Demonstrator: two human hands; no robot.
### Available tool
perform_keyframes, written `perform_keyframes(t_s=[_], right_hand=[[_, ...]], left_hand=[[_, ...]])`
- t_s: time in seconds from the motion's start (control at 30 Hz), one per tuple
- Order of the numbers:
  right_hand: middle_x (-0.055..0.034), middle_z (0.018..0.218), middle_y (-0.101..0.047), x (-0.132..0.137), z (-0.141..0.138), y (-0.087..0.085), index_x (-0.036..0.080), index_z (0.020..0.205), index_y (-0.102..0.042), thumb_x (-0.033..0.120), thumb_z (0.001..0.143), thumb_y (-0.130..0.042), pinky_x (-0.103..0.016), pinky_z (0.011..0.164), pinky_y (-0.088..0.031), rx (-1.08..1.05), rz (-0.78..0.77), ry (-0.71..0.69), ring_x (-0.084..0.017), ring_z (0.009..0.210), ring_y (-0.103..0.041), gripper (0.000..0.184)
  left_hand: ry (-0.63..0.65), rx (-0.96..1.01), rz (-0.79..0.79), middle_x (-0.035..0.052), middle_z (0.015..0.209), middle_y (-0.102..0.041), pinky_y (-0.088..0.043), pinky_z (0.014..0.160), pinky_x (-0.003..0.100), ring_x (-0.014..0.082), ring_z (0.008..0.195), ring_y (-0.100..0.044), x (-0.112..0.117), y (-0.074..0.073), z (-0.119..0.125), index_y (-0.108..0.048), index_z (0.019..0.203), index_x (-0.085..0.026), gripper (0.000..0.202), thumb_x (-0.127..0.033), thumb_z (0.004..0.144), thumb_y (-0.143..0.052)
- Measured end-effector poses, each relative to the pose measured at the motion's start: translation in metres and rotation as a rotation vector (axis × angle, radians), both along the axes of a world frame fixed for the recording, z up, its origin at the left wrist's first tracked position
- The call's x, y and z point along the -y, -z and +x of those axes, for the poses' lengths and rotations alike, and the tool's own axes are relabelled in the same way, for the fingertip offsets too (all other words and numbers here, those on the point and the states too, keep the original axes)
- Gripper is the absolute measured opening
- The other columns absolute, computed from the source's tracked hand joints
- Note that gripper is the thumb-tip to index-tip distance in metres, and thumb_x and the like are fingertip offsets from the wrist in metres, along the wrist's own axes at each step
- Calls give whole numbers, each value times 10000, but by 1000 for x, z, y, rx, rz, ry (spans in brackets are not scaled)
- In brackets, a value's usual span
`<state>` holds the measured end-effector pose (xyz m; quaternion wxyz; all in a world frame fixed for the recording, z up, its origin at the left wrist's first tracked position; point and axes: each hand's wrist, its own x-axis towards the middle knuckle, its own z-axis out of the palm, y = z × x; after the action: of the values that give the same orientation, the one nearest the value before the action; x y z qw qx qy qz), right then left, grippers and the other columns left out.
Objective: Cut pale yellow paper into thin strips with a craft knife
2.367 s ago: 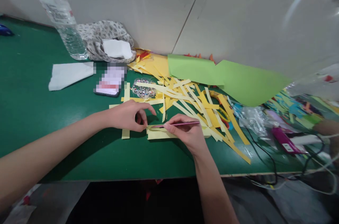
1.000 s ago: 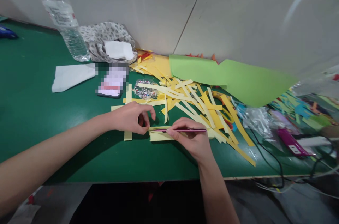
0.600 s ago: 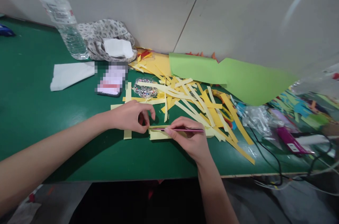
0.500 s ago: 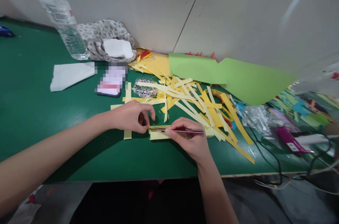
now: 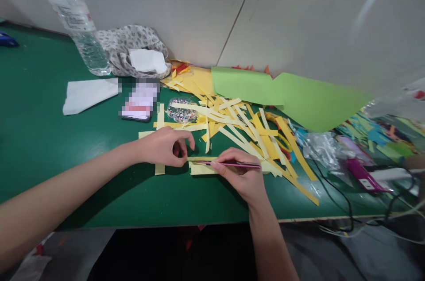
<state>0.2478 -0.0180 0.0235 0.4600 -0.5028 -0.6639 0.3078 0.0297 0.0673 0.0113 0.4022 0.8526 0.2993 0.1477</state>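
Pale yellow paper strips (image 5: 202, 169) lie on the green table under my right hand (image 5: 239, 172). Its thumb and fingers are closed around slim pink tweezers (image 5: 244, 166), which point left along the top of the strips. My left hand (image 5: 169, 146) is pinched, thumb against fingertips, where the left end of a narrow strip meets them. What sits inside that pinch is mostly hidden. More pale strips (image 5: 160, 169) pass beneath the left hand.
Behind my hands is a tangle of yellow strips (image 5: 245, 124) with yellow-handled scissors (image 5: 283, 141) among them. A bag of beads (image 5: 182, 110), a phone (image 5: 141, 102) and a water bottle (image 5: 78, 24) stand farther left. Green sheets (image 5: 315, 99) lean on the wall.
My right hand has slid slightly right with the tweezers, and the paper beneath it has shifted right a little. My left hand has stayed in place.
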Motion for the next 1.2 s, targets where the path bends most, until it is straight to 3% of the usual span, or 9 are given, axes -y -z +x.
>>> perform_keyframes(t_s=[0.17,0.4,0.6,0.7,0.8,0.87,0.97,1.1,1.2], right_hand=[[-13,657,-655,2,2,1,225,675,-689,172,724,-735,-293,552,-482,-41,68,20,-161,603,-601,86],[-4,659,-633,16,13,12,243,729,-695,146,765,-694,-292,551,-457,-246,292,281,-164,625,-579,103],[3,664,-626,25,24,25,211,735,-689,178,752,-732,-266,508,-428,-317,346,543,-144,580,-578,57],[5,666,-640,27,23,26,200,729,-685,200,740,-748,-264,517,-455,-272,362,606,-148,584,-604,63],[-8,750,-691,27,19,26,211,822,-702,223,770,-728,-296,617,-520,-176,332,624,-172,664,-661,59],[-36,906,-728,27,17,27,231,1006,-688,247,856,-635,-335,709,-548,-103,283,560,-190,748,-698,160],[-75,1113,-702,28,15,26,247,1212,-586,224,952,-460,-384,818,-543,50,279,416,-208,893,-707,290],[-92,1066,-700,30,12,20,220,1088,-594,162,911,-489,-400,807,-525,343,298,306,-238,965,-663,214],[-95,980,-694,30,9,16,216,901,-521,118,810,-573,-458,816,-489,476,339,222,-264,915,-620,143]], left_hand=[[-13,-7,13,-26,747,-728,-456,561,207,100,570,-605,2,-2,0,-588,915,-202,251,-175,667,-614],[-83,111,25,-25,743,-687,-441,541,205,80,560,-569,4,-4,1,-559,860,-193,148,-188,720,-607],[-483,359,64,-12,807,-606,-406,505,211,66,553,-492,-1,-6,0,-520,825,-189,148,-216,734,-633],[-752,415,87,-20,816,-573,-383,493,215,73,562,-487,-10,-3,-3,-495,822,-195,158,-206,731,-624],[-866,400,188,-4,875,-550,-390,502,220,101,638,-519,-16,-1,-6,-477,862,-203,165,-168,741,-583],[-814,356,327,13,907,-548,-409,542,233,123,706,-531,-14,-1,-7,-484,890,-202,161,-132,757,-542],[-573,242,543,27,893,-569,-438,681,282,159,817,-539,-7,-2,-4,-519,887,-193,113,-130,794,-518],[-216,112,638,33,894,-609,-428,770,320,192,900,-546,1,2,1,-580,859,-191,85,-274,845,-570],[-98,50,641,35,870,-615,-408,723,307,193,868,-544,3,6,3,-612,828,-191,225,-414,848,-591]])
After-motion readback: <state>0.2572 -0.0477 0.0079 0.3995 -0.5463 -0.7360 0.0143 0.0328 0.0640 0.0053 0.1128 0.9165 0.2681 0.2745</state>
